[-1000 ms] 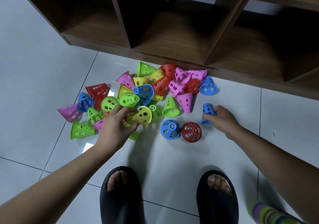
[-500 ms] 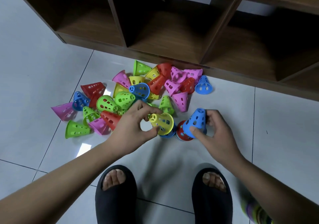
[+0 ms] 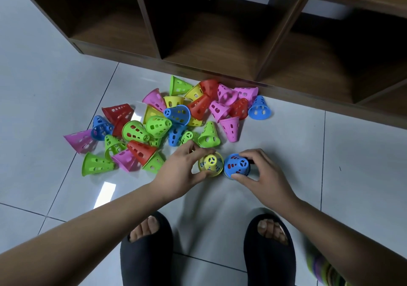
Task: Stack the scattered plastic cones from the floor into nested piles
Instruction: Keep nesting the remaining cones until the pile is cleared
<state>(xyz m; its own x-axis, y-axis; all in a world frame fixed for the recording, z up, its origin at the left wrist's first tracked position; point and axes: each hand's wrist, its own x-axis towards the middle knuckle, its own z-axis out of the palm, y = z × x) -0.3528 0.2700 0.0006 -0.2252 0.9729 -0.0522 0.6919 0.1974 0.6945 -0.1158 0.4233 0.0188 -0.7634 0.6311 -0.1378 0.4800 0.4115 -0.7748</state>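
Several perforated plastic cones in green, pink, red, blue and yellow lie scattered on the tiled floor [image 3: 55,76], such as a green one [image 3: 97,164] at the left and a pink one [image 3: 231,128] further back. My left hand [image 3: 180,173] grips a yellow cone [image 3: 210,164] set point-up over a blue cone that it hides. My right hand [image 3: 262,175] grips a blue cone [image 3: 236,166] set over a red cone, whose red shows through the holes. The two piles stand side by side, touching.
A dark wooden shelf unit [image 3: 220,69] with open cubbies runs along the back, close behind the cones. My two feet in black slippers [image 3: 145,255] stand just below the piles. A nested multicoloured stack [image 3: 319,266] lies at the bottom right edge.
My left hand lifted the yellow cone from the heap and lowered it onto the blue cone. My right hand picked up the blue cone and lowered it onto the red cone.
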